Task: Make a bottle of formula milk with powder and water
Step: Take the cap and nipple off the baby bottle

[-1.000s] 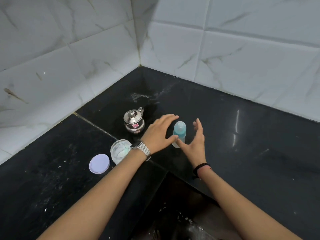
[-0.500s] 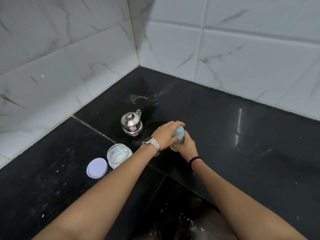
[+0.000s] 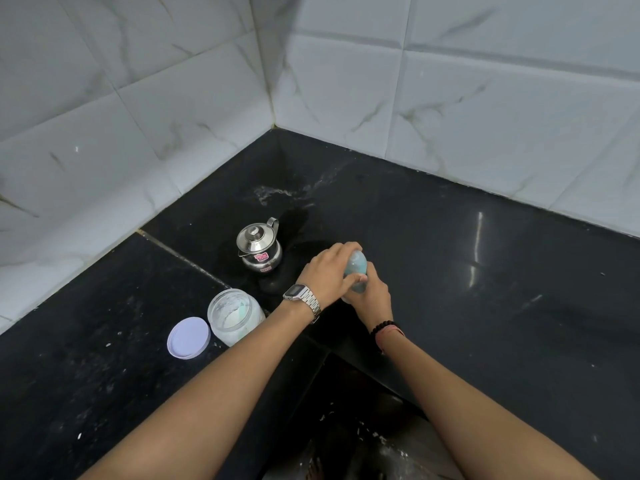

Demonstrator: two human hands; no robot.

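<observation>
A small baby bottle [image 3: 356,268] with a clear domed cap and a blue collar stands on the black countertop [image 3: 485,306]. My left hand [image 3: 329,271], with a metal watch on the wrist, is closed over the bottle's cap from the left. Lower down, my right hand [image 3: 372,299] wraps around the bottle's body and hides most of it. An open jar of white powder [image 3: 233,315] stands to the left, its lilac lid [image 3: 188,337] lying flat beside it. A small lidded steel kettle [image 3: 259,245] is behind the jar.
White marble-look tiled walls meet in a corner behind the counter. A dark sink basin [image 3: 346,427] drops away at the near edge between my forearms. Water is splashed on the counter near the corner [image 3: 287,192].
Both hands, open on either side of the bottle a second ago, have closed onto it: the left over the cap, the right around the body.
</observation>
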